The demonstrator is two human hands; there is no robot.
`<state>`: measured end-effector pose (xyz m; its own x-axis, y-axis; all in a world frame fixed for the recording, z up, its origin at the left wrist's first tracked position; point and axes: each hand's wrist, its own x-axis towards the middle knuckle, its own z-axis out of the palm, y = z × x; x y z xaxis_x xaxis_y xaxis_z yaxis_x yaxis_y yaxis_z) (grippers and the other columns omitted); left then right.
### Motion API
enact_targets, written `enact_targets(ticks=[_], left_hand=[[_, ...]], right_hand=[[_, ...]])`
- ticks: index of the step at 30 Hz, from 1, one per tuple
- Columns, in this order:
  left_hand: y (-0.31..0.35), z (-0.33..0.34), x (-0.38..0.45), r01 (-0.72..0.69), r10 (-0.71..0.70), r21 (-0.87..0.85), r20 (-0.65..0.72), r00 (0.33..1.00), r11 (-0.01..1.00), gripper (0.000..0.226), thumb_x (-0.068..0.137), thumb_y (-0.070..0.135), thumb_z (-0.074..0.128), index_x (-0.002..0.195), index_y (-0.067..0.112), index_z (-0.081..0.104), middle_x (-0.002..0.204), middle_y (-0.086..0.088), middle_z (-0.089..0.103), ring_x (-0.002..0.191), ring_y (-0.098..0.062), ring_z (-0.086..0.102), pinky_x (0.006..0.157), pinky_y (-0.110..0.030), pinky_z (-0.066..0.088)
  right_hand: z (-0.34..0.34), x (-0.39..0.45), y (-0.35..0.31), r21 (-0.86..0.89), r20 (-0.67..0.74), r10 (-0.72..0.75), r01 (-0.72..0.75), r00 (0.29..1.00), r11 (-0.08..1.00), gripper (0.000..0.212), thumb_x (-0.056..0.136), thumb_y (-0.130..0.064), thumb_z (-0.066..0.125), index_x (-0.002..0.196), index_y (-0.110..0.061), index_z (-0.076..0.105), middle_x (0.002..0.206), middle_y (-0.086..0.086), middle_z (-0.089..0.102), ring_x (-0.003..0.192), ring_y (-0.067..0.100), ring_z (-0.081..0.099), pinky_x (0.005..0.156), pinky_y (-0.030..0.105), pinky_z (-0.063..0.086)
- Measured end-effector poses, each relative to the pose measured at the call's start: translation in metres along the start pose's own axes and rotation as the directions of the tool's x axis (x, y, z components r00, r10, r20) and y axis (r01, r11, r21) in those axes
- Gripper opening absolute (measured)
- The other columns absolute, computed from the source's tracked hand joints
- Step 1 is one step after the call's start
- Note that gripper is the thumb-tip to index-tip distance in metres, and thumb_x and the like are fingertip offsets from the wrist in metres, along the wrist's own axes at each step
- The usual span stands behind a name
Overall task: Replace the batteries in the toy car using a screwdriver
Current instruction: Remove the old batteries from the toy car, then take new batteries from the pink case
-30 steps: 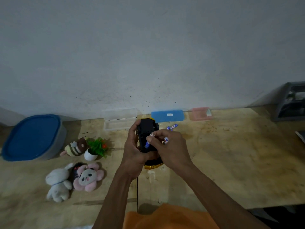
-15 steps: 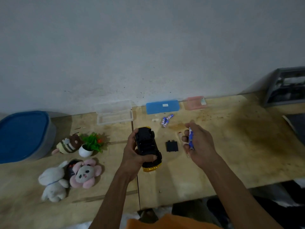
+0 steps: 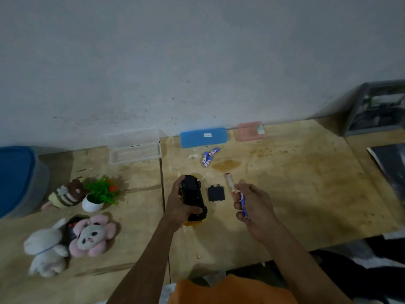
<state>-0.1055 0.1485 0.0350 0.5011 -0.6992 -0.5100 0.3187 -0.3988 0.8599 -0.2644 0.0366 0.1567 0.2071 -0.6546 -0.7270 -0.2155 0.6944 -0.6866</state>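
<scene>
Since a moment ago my right hand has carried one battery away from the toy car, pinched lengthwise in its grip. Left hand clasps the car, underside up, just left. Three batteries lie beyond on the worktop, one cover and one screwdriver between.

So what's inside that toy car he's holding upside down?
The left hand grips the car belly-up, and its cover lies on the table. The underside looks all black; whether batteries remain inside is too dark to tell. The right hand holds one battery.
</scene>
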Motion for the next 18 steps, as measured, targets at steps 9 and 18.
enact_targets(ticks=[9, 18], left_hand=[[-0.005, -0.006, 0.008, -0.041, 0.038, 0.352, 0.014, 0.999, 0.935, 0.123, 0.046, 0.024, 0.093, 0.152, 0.03, 0.032, 0.144, 0.006, 0.047, 0.128, -0.022, 0.051, 0.107, -0.049, 0.047], [-0.021, -0.025, 0.008, -0.051, 0.03, 0.405, 0.057, 0.998, 0.913, 0.125, 0.046, 0.032, 0.092, 0.15, 0.051, 0.027, 0.143, 0.007, 0.033, 0.133, -0.023, 0.044, 0.11, -0.054, 0.044]], right_hand=[[0.0, 0.027, -0.018, -0.059, 0.074, 0.01, -0.005, 0.997, 0.998, 0.021, 0.099, -0.03, 0.061, 0.09, -0.013, 0.067, 0.067, 0.0, 0.052, 0.052, 0.013, 0.043, 0.046, 0.025, 0.03], [0.01, 0.022, -0.011, -0.029, 0.05, 0.012, -0.011, 0.999, 1.0, 0.022, 0.1, -0.031, 0.06, 0.098, -0.011, 0.069, 0.067, 0.0, 0.052, 0.052, 0.012, 0.043, 0.047, 0.026, 0.029]])
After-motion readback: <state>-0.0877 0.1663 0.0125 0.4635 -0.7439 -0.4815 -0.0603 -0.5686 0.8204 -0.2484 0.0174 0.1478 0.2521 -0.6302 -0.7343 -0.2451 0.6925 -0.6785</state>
